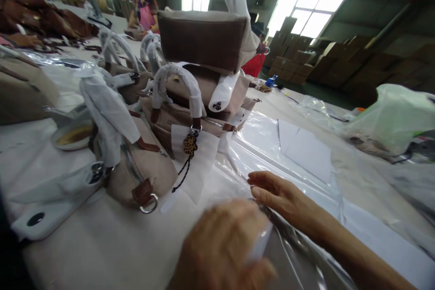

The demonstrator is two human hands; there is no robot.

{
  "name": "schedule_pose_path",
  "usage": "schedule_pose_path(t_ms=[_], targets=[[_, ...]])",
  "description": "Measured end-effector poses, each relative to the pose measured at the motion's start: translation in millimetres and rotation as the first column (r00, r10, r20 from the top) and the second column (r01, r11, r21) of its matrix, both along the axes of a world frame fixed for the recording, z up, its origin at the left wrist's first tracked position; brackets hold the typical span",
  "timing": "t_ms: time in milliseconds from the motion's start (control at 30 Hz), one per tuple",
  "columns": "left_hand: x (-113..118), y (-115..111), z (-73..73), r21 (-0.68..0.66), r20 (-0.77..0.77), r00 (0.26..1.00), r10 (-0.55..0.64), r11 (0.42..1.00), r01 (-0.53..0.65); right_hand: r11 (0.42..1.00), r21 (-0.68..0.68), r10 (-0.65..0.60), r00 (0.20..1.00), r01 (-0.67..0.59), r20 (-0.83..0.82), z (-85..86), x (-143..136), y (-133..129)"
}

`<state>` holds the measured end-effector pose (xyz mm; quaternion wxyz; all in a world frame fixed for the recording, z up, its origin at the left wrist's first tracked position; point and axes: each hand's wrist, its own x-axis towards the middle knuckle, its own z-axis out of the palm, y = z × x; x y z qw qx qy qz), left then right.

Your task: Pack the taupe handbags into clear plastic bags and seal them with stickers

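Observation:
My left hand is low in the middle, blurred by motion, beside clear plastic and a small whitish piece at its right edge; its grip is not clear. My right hand reaches in from the right, fingers apart, at the edge of a clear plastic bag. Whatever lies inside that bag shows grey-brown. Just beyond stand beige handbags, one with a brown tab and metal ring. Another bag has white-wrapped handles and a leopard-print charm. A brown-bottomed bag lies on top of the pile.
White sheets and flat clear plastic lie on the table right of the bags. A pale green plastic bag sits at the right. Another person is at the back left, near brown bags. Cardboard boxes are stacked behind.

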<state>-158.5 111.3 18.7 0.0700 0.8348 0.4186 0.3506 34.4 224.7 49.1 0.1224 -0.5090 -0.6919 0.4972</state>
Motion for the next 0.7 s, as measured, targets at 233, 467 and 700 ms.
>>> schedule_pose_path(t_ms=[233,467,700], targets=[[-29.4,103.5,-57.5,-0.798,0.44,0.882,0.167,0.524,0.298,0.981,-0.187,0.032,0.992,-0.055,-0.125,-8.0,2.8,1.2],[-14.4,111.0,-79.9,-0.845,0.498,0.791,0.355,0.404,0.351,0.957,-0.287,-0.157,0.903,0.039,-0.4,-20.6,5.2,-7.7],[-23.6,111.6,-69.7,-0.797,0.586,0.772,0.247,0.348,0.494,0.977,-0.2,-0.146,0.919,0.076,-0.366,-7.9,10.1,-10.9]])
